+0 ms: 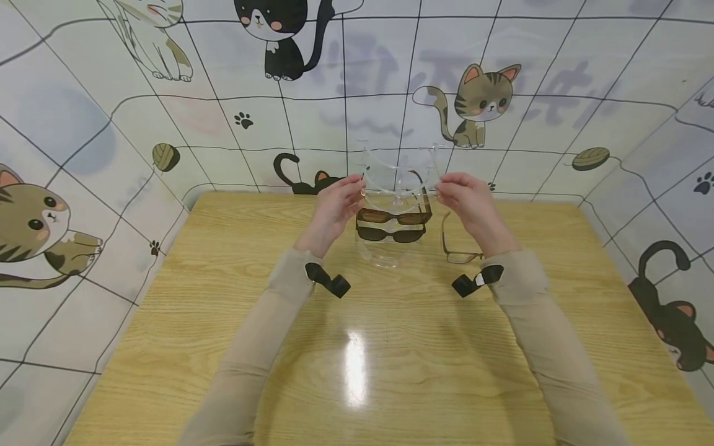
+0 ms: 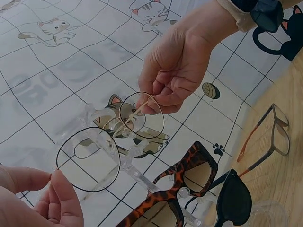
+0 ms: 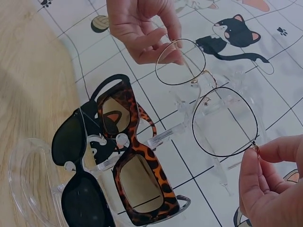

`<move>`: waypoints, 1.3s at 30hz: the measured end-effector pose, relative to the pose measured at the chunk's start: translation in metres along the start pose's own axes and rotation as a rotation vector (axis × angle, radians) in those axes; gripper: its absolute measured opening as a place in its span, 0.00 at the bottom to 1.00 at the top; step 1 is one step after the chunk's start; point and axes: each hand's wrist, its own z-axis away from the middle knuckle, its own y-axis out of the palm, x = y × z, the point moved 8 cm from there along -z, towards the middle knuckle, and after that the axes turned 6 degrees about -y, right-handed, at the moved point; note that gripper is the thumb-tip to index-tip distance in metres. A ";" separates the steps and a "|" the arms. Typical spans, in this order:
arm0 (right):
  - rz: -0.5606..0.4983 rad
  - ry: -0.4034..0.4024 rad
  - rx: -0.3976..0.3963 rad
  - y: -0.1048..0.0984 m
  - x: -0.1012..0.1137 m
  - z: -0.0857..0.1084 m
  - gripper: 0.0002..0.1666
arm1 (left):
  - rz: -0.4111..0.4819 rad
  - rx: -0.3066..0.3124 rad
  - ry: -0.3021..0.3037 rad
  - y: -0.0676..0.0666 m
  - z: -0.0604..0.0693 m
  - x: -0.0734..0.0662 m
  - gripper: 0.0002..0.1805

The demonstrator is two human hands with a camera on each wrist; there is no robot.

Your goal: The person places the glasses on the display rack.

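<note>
1. The left hand (image 1: 337,207) is grasping the round thin-rimmed glasses (image 3: 215,101); its thumb and fingers pinch them at the outer end of one rim.
2. The right hand (image 1: 468,201) is grasping the same glasses at the opposite outer end, also with a pinch of the thumb and fingers.
3. These glasses are therefore between the two hands, in front of the upper part of a clear stand (image 3: 165,136). Whether they touch this stand, I cannot tell.
4. Their rims are thin and dark, the lenses are transparent, and the bridge looks golden.
5. On the stand, below the held pair, there are the tortoiseshell sunglasses (image 3: 135,146), with brownish lenses.
6. Directly under them are the black sunglasses (image 3: 81,182), with very dark lenses.
7. The stand has a rounded transparent base, which stands on the wooden tabletop (image 1: 418,341).
8. Another pair of eyeglasses (image 2: 282,137) lies on the tabletop at the right of the stand; in the head view the right arm partly covers it.
9. Both arms wear beige sleeves (image 1: 558,347), with a black strap at each wrist.
10. Behind is a white backdrop (image 1: 379,118) with grid lines and drawn cats.
</note>
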 end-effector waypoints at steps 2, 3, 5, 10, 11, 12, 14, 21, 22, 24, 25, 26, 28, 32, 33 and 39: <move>0.003 0.010 -0.005 0.000 -0.002 -0.003 0.06 | -0.001 -0.017 -0.007 -0.002 -0.004 0.002 0.07; 0.006 0.016 -0.009 0.000 -0.003 -0.004 0.06 | -0.001 -0.027 -0.011 -0.003 -0.006 0.003 0.08; 0.014 0.026 -0.019 0.000 -0.005 -0.007 0.06 | -0.002 -0.046 -0.019 -0.005 -0.010 0.004 0.12; 0.038 0.041 -0.043 -0.002 -0.011 -0.013 0.05 | -0.023 -0.074 -0.025 -0.010 -0.017 0.008 0.16; 0.028 0.044 -0.045 -0.002 -0.012 -0.013 0.05 | -0.030 -0.076 -0.025 -0.010 -0.018 0.008 0.17; 0.020 0.046 -0.044 -0.001 -0.013 -0.014 0.05 | -0.034 -0.079 -0.025 -0.011 -0.019 0.009 0.17; 0.008 0.047 -0.044 -0.001 -0.014 -0.014 0.05 | -0.044 -0.082 -0.024 -0.012 -0.020 0.010 0.17; 0.028 0.056 -0.049 -0.003 -0.020 -0.017 0.04 | -0.050 -0.097 -0.030 -0.014 -0.023 0.012 0.16; 0.024 0.060 -0.052 -0.004 -0.022 -0.018 0.04 | -0.049 -0.097 -0.031 -0.014 -0.023 0.012 0.16; 0.044 0.064 -0.059 -0.005 -0.023 -0.018 0.05 | -0.048 -0.094 -0.035 -0.014 -0.024 0.013 0.17; 0.054 0.066 -0.063 -0.006 -0.024 -0.019 0.05 | -0.051 -0.092 -0.037 -0.013 -0.024 0.013 0.17; 0.066 0.067 -0.066 -0.006 -0.024 -0.019 0.05 | -0.053 -0.091 -0.037 -0.013 -0.024 0.013 0.17; 0.078 0.073 -0.064 -0.007 -0.025 -0.019 0.06 | -0.055 -0.092 -0.039 -0.013 -0.023 0.013 0.17; 0.102 0.083 -0.059 -0.008 -0.027 -0.019 0.07 | -0.061 -0.093 -0.037 -0.013 -0.023 0.014 0.17; 0.101 0.086 -0.058 -0.007 -0.027 -0.019 0.07 | -0.063 -0.093 -0.036 -0.013 -0.023 0.014 0.17; 0.098 0.101 -0.048 -0.007 -0.027 -0.017 0.08 | -0.081 -0.086 -0.022 -0.013 -0.023 0.013 0.17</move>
